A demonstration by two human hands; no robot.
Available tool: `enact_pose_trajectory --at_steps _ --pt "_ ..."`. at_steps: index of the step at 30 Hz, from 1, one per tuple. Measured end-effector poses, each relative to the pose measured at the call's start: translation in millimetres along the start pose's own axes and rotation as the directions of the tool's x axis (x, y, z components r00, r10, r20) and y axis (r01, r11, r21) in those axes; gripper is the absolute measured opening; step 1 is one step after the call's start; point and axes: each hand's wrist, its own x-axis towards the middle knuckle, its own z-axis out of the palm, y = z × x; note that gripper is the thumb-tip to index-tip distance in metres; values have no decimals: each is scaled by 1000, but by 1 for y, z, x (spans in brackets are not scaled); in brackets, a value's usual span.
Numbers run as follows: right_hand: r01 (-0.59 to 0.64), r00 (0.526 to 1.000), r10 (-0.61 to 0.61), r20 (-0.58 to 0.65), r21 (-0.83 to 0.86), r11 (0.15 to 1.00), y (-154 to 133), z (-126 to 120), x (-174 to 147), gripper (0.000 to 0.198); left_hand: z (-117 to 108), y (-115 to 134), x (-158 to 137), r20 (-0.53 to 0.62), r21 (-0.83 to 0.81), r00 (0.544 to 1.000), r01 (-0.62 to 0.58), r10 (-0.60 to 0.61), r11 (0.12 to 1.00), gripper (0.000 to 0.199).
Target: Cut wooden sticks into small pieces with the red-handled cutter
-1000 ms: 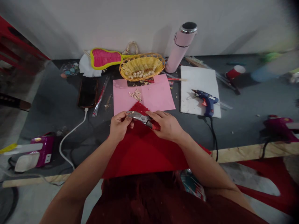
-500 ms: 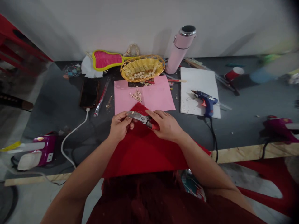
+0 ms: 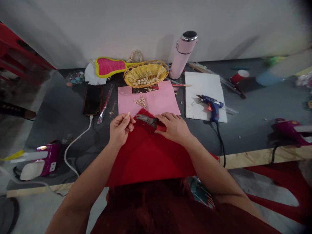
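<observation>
No text or number can be read; the pale marks on the teal package [image 3: 200, 192], below and right of the frame's centre, are too blurred

Left hand [image 3: 119, 129] pinched, right [image 3: 175, 128] curled

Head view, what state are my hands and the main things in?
Left hand, pinching a pale piece
Right hand, gripping the cutters
Cutters, held; open or shut unclear
Phone, screen dark, cable attached
Basket, holding beige pieces
Bottle, standing
Glue gun, lying on white board
</observation>
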Motion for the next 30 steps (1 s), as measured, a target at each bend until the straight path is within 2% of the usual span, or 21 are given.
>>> enact_pose_trajectory --at_steps 2,4,7,9,11,14,16,18,21,24,26,30 --pt "40 999 -39 -15 40 998 -2 -3 0 65 0 -3 -4 63 96 998 -10 4 995 17" --pt "89 993 -80 -81 111 990 -5 -7 0 57 1 -6 -9 134 258 991 -51 17 965 16" --pt "130 978 -71 -195 309 942 -15 -11 0 30 4 -9 -17 287 536 957 -204 50 819 14" --pt "130 986 -62 -152 485 865 -22 -12 -2 25 6 -11 -21 411 639 906 -363 98 678 11" --pt "106 994 -91 -55 604 790 -28 -12 -3 26 10 -12 -23 511 669 847 -498 144 551 8" --pt "75 992 -124 30 646 760 -30 -11 -4 28 14 -11 -25 581 666 795 -588 176 458 9" --pt "63 989 -134 58 657 751 -28 -11 -3 28 16 -9 -26 589 661 788 -598 180 453 10" --pt "59 989 -137 61 682 729 -25 -12 -3 26 17 -7 -26 564 669 810 -562 160 486 9" --pt "82 990 -139 23 709 700 -23 -12 -2 22 18 -5 -27 473 668 881 -380 29 640 13" --pt "121 985 -172 0 714 689 -24 -11 -2 20 19 -5 -27 397 611 910 -165 -120 774 23" --pt "90 986 -167 29 745 661 -24 -9 -2 23 20 -4 -27 374 609 917 -130 -138 782 26" --pt "20 979 -174 104 806 592 -24 -8 -3 30 24 0 -28 362 668 924 -168 -120 724 27"
